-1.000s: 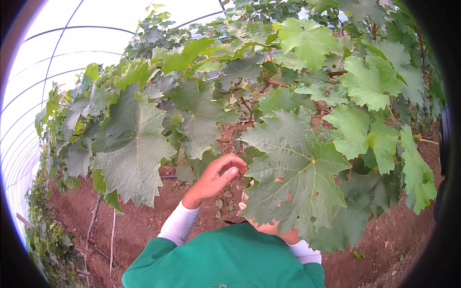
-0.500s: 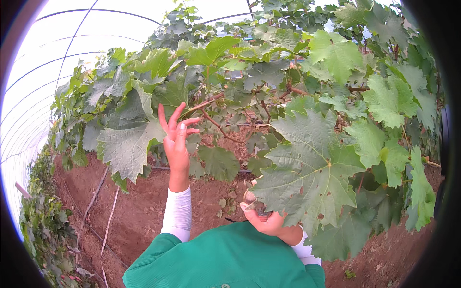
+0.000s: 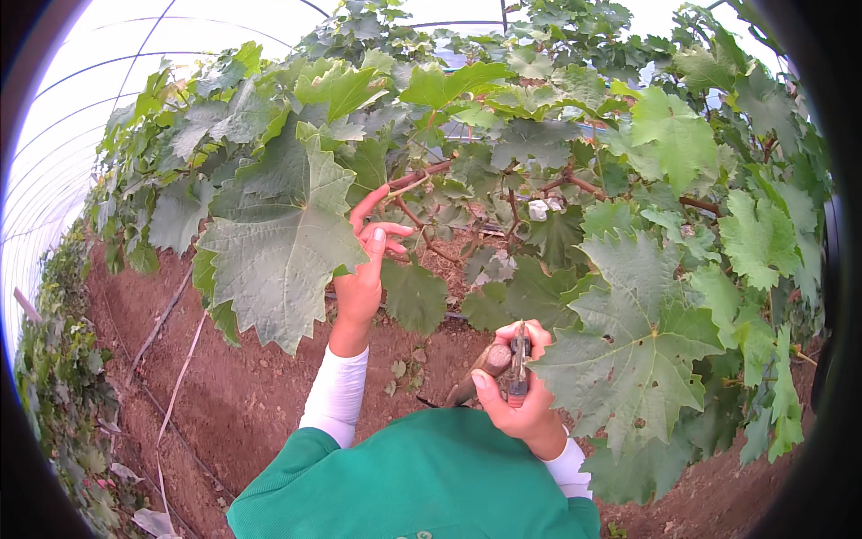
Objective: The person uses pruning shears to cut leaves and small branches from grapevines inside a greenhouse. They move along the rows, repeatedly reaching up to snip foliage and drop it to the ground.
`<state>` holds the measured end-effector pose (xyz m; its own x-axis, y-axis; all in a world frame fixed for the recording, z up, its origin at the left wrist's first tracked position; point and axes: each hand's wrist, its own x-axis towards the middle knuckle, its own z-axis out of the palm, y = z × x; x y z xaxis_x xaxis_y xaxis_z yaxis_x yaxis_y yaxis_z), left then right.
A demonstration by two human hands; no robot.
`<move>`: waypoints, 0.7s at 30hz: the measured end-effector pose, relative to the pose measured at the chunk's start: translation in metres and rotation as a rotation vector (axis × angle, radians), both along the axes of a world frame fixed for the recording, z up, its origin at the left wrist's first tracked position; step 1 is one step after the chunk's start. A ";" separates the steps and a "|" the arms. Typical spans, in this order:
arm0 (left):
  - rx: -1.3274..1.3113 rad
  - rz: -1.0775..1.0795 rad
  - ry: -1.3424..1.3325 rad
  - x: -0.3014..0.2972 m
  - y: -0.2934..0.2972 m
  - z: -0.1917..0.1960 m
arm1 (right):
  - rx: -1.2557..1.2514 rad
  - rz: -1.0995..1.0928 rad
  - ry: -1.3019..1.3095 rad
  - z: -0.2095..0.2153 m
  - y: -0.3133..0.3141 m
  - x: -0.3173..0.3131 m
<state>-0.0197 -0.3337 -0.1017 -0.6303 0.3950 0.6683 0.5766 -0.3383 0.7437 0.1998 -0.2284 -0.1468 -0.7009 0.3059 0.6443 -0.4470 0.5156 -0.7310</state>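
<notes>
My left hand (image 3: 362, 269) is raised among the grapevine leaves, its fingers loosely spread and holding nothing. A fingertip reaches close to a brown vine cane (image 3: 422, 172); contact is unclear. The large grape leaf (image 3: 301, 220) beside that hand overlaps its edge. Lower right, my right hand (image 3: 530, 409) is closed around a narrow dark hand tool (image 3: 519, 361) with a reddish lower part, pointing upward. Its exact kind does not show. Next to it is a brown, round-ended piece (image 3: 485, 366); whether the hand holds this too is unclear. A holed grape leaf (image 3: 642, 341) hangs just right of that hand.
Grapevine foliage (image 3: 759, 238) fills the right side and the far row. Thin brown canes (image 3: 588, 186) cross behind it. Below lies reddish soil (image 3: 242, 404) with a pale string (image 3: 180, 377) and a dark hose. Curved tunnel frame bars (image 3: 139, 54) arch at the upper left.
My right hand has risen, bringing the dark tool into clearer sight. My left hand has shifted slightly right with its fingers a little more bent. The whole view has moved somewhat.
</notes>
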 end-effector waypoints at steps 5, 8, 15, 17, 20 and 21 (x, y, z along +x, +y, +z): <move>-0.017 -0.010 0.017 0.000 -0.003 0.003 | -0.060 -0.006 0.071 -0.013 0.002 -0.010; -0.022 -0.024 0.025 -0.005 -0.004 0.005 | -0.028 -0.021 0.020 -0.006 0.002 -0.008; 0.045 -0.056 0.044 -0.013 -0.004 0.008 | -0.122 -0.170 -0.001 -0.013 -0.003 -0.005; 0.053 -0.081 0.050 -0.013 -0.003 0.012 | -0.119 -0.220 0.042 -0.019 -0.004 -0.007; 0.060 -0.116 0.066 -0.021 -0.002 0.016 | -0.176 -0.270 0.056 -0.025 -0.009 -0.006; 0.041 -0.128 0.074 -0.027 -0.003 0.019 | -0.204 -0.277 0.065 -0.025 -0.010 -0.007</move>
